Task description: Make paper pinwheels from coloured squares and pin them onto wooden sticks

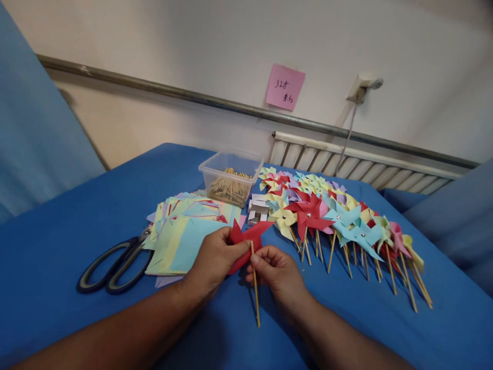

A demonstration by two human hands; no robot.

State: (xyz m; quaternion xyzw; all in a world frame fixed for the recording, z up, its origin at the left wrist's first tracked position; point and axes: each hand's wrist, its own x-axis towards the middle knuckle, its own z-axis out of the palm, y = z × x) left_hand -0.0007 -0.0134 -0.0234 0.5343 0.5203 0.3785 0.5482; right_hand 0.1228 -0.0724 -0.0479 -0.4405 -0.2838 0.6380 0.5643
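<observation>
A red paper pinwheel is held above the blue tabletop, its back partly facing me. My left hand is closed on its folded paper, the thumb lying near the upper end of a thin wooden stick. Close beside it, my right hand pinches that same stick just below the pinwheel. The stick points down toward me, its lower end free. How stick and paper are joined is hidden by the fingers.
Paper sheets and dark-handled scissors lie left. Behind stand a clear plastic box of sticks and a small white box. Many finished-looking pinwheels lie right. A radiator runs along the wall.
</observation>
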